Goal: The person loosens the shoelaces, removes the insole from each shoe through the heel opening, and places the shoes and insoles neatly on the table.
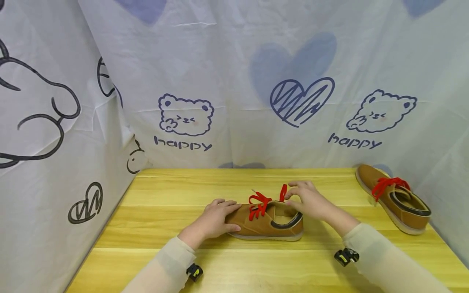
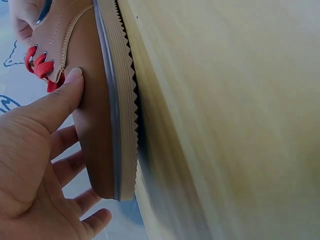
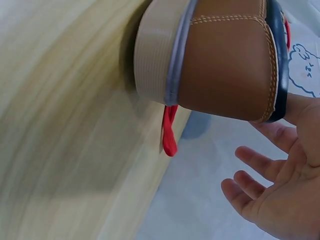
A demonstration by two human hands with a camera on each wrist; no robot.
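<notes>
A brown shoe (image 1: 253,221) with red laces (image 1: 259,201) lies sole down on the wooden table, toe to the left. My left hand (image 1: 220,217) grips its toe end, the thumb on the near side and the fingers on the far side. In the left wrist view the thumb of the left hand (image 2: 35,155) presses just below the laces. My right hand (image 1: 305,199) is at the heel end, thumb and index finger at the far edge of the collar (image 3: 280,65). The other fingers of the right hand (image 3: 285,175) are spread loosely.
A second brown shoe (image 1: 392,203) with red laces stands at the table's right side, toe towards the back. One lace loop (image 3: 169,132) of the near shoe lies beyond its far side. A printed white curtain (image 1: 234,122) closes off the back and sides of the table (image 1: 161,260).
</notes>
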